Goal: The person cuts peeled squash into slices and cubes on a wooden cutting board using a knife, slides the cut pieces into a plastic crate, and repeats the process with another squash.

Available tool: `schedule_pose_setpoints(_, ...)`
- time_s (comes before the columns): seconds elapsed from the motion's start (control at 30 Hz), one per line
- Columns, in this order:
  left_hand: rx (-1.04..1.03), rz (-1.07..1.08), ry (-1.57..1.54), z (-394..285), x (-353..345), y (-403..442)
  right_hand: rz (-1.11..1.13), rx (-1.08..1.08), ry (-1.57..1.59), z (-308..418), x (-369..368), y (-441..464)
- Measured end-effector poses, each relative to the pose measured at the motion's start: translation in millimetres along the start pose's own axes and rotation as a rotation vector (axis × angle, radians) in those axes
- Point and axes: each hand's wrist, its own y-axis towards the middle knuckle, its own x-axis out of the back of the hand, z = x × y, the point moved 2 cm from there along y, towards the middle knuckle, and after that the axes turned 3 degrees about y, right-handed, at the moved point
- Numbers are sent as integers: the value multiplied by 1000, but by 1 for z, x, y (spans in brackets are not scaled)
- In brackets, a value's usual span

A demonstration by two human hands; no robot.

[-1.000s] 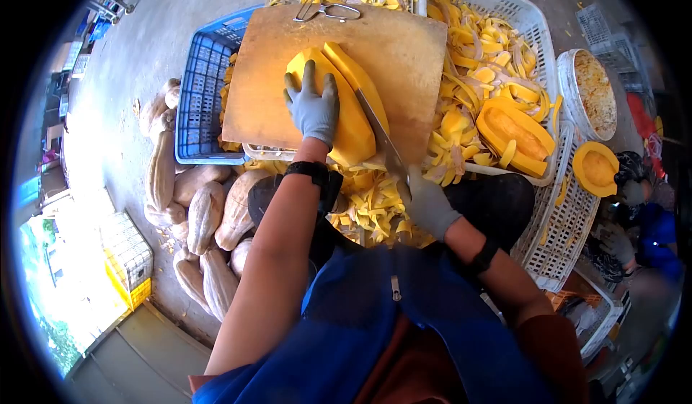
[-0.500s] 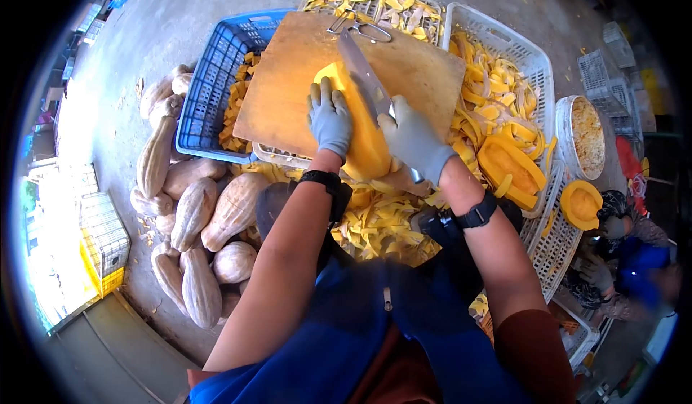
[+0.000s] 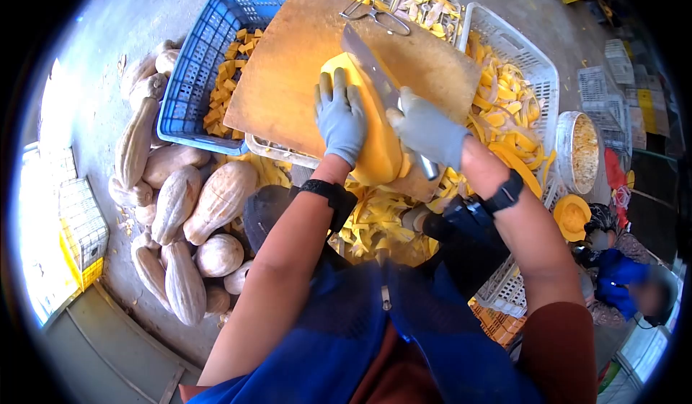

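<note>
A peeled yellow pumpkin piece (image 3: 380,144) lies lengthwise on the wooden board (image 3: 277,65). My left hand (image 3: 342,119), in a grey glove, presses on its upper left side. In my gloved right hand (image 3: 432,130) is a large knife (image 3: 371,65), gripped at the handle. The blade points away from me along the right side of the pumpkin, where a strip of yellow flesh shows beyond it. A metal peeler (image 3: 375,16) rests at the board's far edge.
A blue crate (image 3: 194,72) with orange cubes stands left of the board. Unpeeled pumpkins (image 3: 220,198) lie at the left. Peelings fill a white crate (image 3: 522,36) at the right, beside a white bucket (image 3: 577,152). Another person (image 3: 620,281) sits at the far right.
The knife has gone from the pumpkin's near right side to farther up beside it, with my right hand moved forward. My left hand stays on the pumpkin. The view has shifted.
</note>
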Motion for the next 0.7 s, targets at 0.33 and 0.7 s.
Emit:
schedule_pose_setpoints(0.33,28,44,161,-13,6,1,140,-32,330,-9,-7,22)
schedule_pose_setpoints(0.7,31,-1,69,-7,5,-2,48,-144,214,-54,-50,-85)
